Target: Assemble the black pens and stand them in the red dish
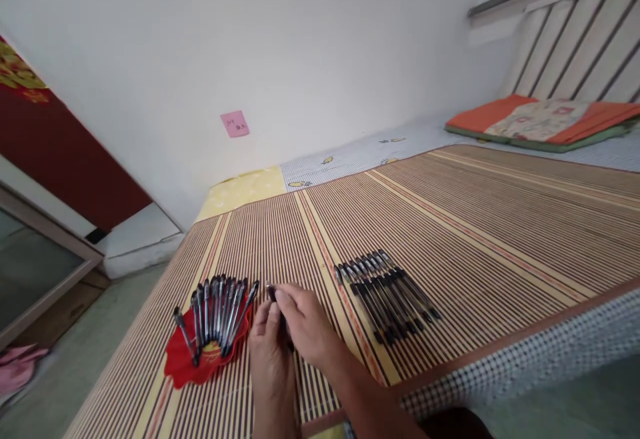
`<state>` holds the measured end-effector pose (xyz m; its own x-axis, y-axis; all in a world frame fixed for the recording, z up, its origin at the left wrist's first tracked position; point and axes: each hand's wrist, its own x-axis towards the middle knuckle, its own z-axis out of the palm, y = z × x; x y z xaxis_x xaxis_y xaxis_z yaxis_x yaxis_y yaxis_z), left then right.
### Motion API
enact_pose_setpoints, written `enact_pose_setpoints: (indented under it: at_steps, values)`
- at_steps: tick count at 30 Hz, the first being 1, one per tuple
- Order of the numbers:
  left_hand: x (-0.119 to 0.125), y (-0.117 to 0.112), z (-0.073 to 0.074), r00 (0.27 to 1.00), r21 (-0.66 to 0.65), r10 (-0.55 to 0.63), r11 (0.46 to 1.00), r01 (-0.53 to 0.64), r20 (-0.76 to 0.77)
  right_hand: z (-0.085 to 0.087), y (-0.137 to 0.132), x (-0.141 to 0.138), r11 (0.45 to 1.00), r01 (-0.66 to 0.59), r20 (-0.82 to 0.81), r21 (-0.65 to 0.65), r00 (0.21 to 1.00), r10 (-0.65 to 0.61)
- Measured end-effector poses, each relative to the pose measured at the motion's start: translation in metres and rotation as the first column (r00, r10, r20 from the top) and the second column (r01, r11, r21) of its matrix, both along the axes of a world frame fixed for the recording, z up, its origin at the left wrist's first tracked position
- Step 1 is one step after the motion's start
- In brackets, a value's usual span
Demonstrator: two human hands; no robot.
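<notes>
Lying fanned on the red cloth (183,367), the loose pens (215,311) could roll if the left hand (273,349), just beside them, knocks one. That hand curls its fingers round a dark pen (271,293), while the right hand (306,322) pinches its upper end; a slipping grip could drop it onto the striped mat (480,259). Farther right, a careless forearm could disorder the dark barrels (395,306) and the short pieces (364,266), seemingly caps, above them.

Home bedroom, mat-covered bed (480,226), folded bedding (543,119)
</notes>
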<state>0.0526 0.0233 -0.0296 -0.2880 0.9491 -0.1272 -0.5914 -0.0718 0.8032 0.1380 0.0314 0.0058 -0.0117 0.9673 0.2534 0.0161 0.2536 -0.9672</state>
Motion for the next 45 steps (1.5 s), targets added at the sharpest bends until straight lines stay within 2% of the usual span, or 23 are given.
enact_pose_setpoints:
  at_steps: [2,3,5,7,8,10,14,16,18,20,21,24,29,32,34,36,38,40,42,45]
  values:
    - [-0.003,0.001,0.0,0.999,0.015,0.045,0.999,-0.045,-0.028,-0.004,0.001,0.003,0.996,0.072,0.196,0.047,0.977,-0.08]
    - [-0.004,0.001,-0.001,0.997,0.024,0.055,0.998,-0.054,-0.046,-0.007,0.003,0.009,0.991,0.121,0.327,0.059,0.935,-0.134]
    - [-0.003,0.002,-0.001,0.995,0.025,0.055,0.998,-0.053,-0.078,-0.015,0.01,0.025,0.972,0.221,0.605,0.077,0.765,-0.222]
    - [0.0,0.002,-0.001,0.995,0.016,0.034,0.999,-0.032,-0.093,-0.021,0.017,0.043,0.95,0.304,0.788,0.065,0.568,-0.236]
    - [0.001,0.002,-0.001,0.995,0.012,0.02,1.0,-0.019,-0.097,-0.024,0.02,0.051,0.941,0.334,0.836,0.058,0.498,-0.228]
    - [0.004,0.002,-0.001,0.995,0.008,-0.001,1.0,0.001,-0.102,-0.028,0.024,0.061,0.93,0.364,0.888,0.041,0.414,-0.202]
    - [0.004,0.002,-0.002,0.993,-0.004,0.007,1.0,-0.008,-0.12,-0.032,0.024,0.061,0.947,0.321,0.922,0.009,0.363,-0.132]
    - [0.002,0.002,-0.003,0.992,-0.005,0.02,1.0,-0.021,-0.121,-0.034,0.023,0.058,0.965,0.263,0.91,-0.006,0.401,-0.103]
    - [0.0,0.002,-0.003,0.992,-0.003,0.025,1.0,-0.026,-0.12,-0.034,0.024,0.058,0.974,0.227,0.864,-0.015,0.494,-0.101]
    - [-0.001,0.003,-0.004,0.992,-0.005,0.019,1.0,-0.02,-0.121,-0.033,0.025,0.062,0.967,0.256,0.804,-0.004,0.576,-0.149]
    - [-0.001,0.003,-0.004,0.993,-0.01,0.013,1.0,-0.014,-0.121,-0.033,0.026,0.065,0.958,0.285,0.786,0.011,0.59,-0.185]
    - [0.0,0.004,-0.005,0.992,-0.023,0.001,1.0,-0.004,-0.124,-0.035,0.028,0.069,0.943,0.329,0.813,0.048,0.536,-0.228]
    - [0.004,0.001,-0.005,0.99,-0.047,-0.045,0.998,0.04,-0.133,-0.042,0.025,0.057,0.965,0.264,0.912,0.003,0.394,-0.111]
    - [0.006,0.001,-0.008,0.987,-0.048,-0.076,0.996,0.07,-0.141,-0.042,0.022,0.048,0.975,0.224,0.925,-0.014,0.374,-0.072]
    - [0.005,0.001,-0.011,0.987,-0.049,-0.079,0.996,0.073,-0.143,-0.043,0.021,0.046,0.982,0.187,0.889,-0.034,0.454,-0.056]
    - [0.004,0.001,-0.013,0.985,-0.05,-0.092,0.995,0.086,-0.146,-0.043,0.023,0.048,0.982,0.18,0.789,-0.052,0.61,-0.07]
    - [0.003,0.0,-0.013,0.98,-0.044,-0.124,0.992,0.119,-0.155,-0.044,0.026,0.053,0.977,0.209,0.625,-0.04,0.768,-0.139]
    - [0.003,0.0,-0.014,0.971,-0.032,-0.164,0.986,0.161,-0.172,-0.042,0.029,0.061,0.97,0.241,0.431,0.015,0.874,-0.224]
    - [0.003,-0.001,-0.013,0.963,-0.022,-0.195,0.981,0.194,-0.188,-0.038,0.031,0.068,0.965,0.256,0.252,0.051,0.932,-0.26]
    - [0.005,-0.002,-0.012,0.946,-0.029,-0.247,0.969,0.247,-0.21,-0.03,0.031,0.074,0.963,0.269,0.009,0.0,0.963,-0.269]
